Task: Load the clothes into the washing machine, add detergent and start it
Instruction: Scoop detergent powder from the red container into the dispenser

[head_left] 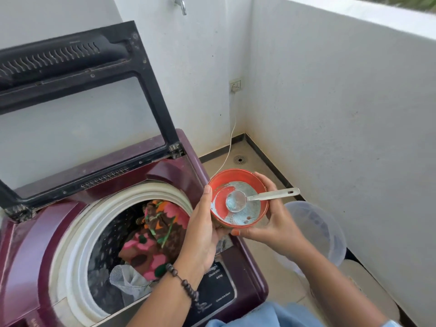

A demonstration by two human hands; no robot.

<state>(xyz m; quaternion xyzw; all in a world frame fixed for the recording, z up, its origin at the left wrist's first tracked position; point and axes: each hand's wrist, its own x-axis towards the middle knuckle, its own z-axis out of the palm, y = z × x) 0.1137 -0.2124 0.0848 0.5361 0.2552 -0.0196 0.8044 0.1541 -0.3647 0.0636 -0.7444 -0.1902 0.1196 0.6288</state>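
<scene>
A maroon top-loading washing machine (30, 234) stands at the left with its black lid (151, 90) raised. Inside the drum lie floral pink and brown clothes (160, 232) and a pale mesh piece (127, 279). An orange tub (236, 179) holds blue detergent powder and a metal spoon (259, 197) with powder in its bowl. My left hand (200, 234) grips the tub's left side and base. My right hand (273, 223) holds its right side. The tub is just right of the drum opening, above the machine's control panel (221, 286).
A translucent plastic bucket (316, 230) sits on the floor to the right, below my right arm. White walls close the corner, with a socket (236, 84) and cord, a tap (180, 3) above, and a floor drain (240, 159).
</scene>
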